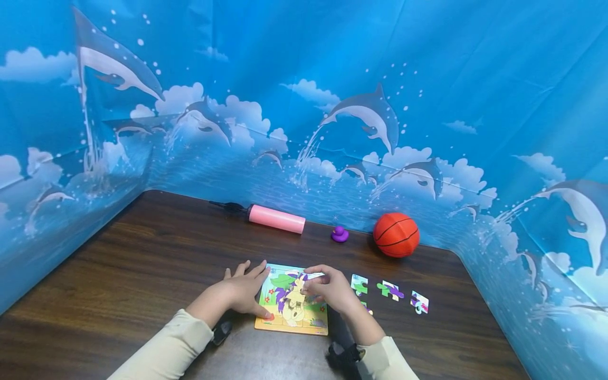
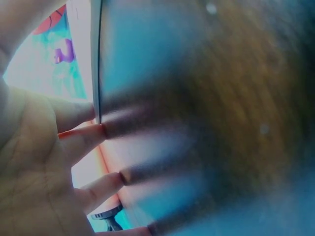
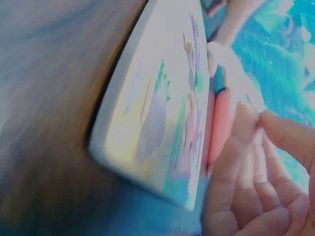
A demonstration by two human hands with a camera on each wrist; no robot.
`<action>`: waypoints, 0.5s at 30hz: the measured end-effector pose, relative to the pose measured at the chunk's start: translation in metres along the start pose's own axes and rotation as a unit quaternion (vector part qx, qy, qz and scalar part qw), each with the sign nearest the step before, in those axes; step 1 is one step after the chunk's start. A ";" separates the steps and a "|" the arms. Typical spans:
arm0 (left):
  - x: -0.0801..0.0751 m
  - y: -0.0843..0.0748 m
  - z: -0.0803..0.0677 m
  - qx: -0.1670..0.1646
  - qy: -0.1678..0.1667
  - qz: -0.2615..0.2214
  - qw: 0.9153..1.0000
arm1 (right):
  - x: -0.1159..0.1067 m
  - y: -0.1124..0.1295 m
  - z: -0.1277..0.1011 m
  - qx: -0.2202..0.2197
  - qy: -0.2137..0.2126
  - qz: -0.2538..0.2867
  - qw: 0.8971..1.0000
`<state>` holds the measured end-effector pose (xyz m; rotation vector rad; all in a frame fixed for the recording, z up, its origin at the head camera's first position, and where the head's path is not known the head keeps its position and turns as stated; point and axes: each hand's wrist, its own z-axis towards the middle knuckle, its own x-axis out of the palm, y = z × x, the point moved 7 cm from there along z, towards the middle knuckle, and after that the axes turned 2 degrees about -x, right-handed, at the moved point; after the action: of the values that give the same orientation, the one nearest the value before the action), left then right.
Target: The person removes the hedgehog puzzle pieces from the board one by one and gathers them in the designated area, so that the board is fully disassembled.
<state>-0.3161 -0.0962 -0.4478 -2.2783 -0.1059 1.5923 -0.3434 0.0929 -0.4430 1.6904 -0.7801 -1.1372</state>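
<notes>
A picture jigsaw puzzle in a shallow board lies on the table in front of me, showing a yellow and purple cartoon animal. My left hand is spread along its left side, thumb over the lower left corner. In the left wrist view the straight fingers touch the table beside the board's edge. Over the board's upper right part hovers my right hand, its fingers loosely bent. Its thumb and a fingertip come close together in the right wrist view, and no piece shows between them.
Right of the board lie several loose puzzle pieces, one partly behind the right wrist. Along the back stand a pink hand pump with a black end, a purple toy duck and a red ball. A dolphin-printed curtain encloses the table.
</notes>
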 end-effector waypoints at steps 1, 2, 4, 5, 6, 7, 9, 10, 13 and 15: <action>0.000 0.000 0.000 0.000 0.000 0.000 1.000 | -0.005 -0.004 -0.002 0.009 -0.007 0.019 1.000; 0.000 0.000 0.000 0.001 -0.001 0.001 1.000 | -0.011 -0.008 -0.003 0.018 -0.012 0.033 0.999; 0.000 -0.001 0.000 0.001 -0.002 0.002 1.000 | -0.026 -0.018 -0.008 0.034 -0.025 0.051 0.998; 0.000 -0.001 0.000 0.001 -0.003 0.002 1.000 | -0.035 -0.024 -0.012 0.042 -0.032 0.056 0.997; 0.000 -0.001 0.000 0.001 -0.003 0.002 1.000 | -0.046 -0.030 -0.016 0.051 -0.042 0.060 0.996; 0.000 -0.001 0.000 0.002 -0.004 0.001 1.000 | -0.056 -0.036 -0.020 0.059 -0.053 0.068 0.995; 0.000 -0.001 0.000 0.004 -0.003 -0.001 1.000 | -0.076 -0.048 -0.032 0.069 -0.074 0.085 0.991; 0.000 -0.001 0.000 0.004 -0.003 -0.002 1.000 | -0.086 -0.053 -0.038 0.075 -0.086 0.094 0.989; 0.000 -0.001 0.000 0.005 -0.003 -0.003 1.000 | -0.114 -0.066 -0.056 0.081 -0.126 0.105 0.983; 0.000 0.000 0.000 0.005 -0.002 -0.004 1.000 | -0.129 -0.073 -0.065 0.084 -0.154 0.092 0.980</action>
<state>-0.3159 -0.0958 -0.4477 -2.2651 -0.1082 1.5903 -0.3301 0.2539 -0.4567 1.5573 -1.2312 -1.2465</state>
